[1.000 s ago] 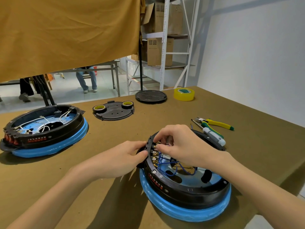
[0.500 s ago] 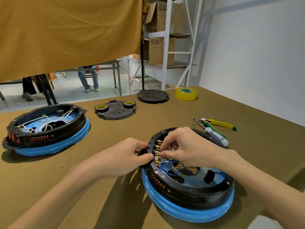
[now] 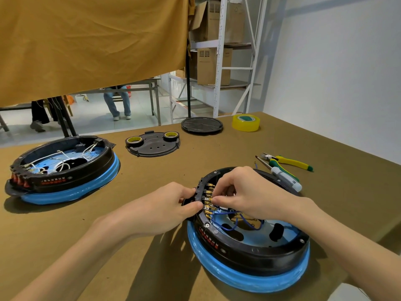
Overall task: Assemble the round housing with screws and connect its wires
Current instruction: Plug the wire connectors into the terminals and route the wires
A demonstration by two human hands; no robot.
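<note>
while my left hand (image 3: 160, 210) grips the round housing (image 3: 249, 240) rim near me on the table (image 3: 152, 174), my right hand (image 3: 249, 192) fingers (image 3: 217, 199) pinch a brass terminal by the blue wires (image 3: 230, 216).

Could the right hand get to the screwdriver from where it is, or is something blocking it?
Probably yes. The screwdriver lies on the open table just beyond the housing, nothing over it, but the right hand must first release the wire terminals.

This is a workshop. A white metal shelving rack (image 3: 219, 61) holds brown cardboard boxes (image 3: 211, 66). Yellow-handled pliers (image 3: 288, 162) lie on the brown-covered workbench (image 3: 282, 137).
</note>
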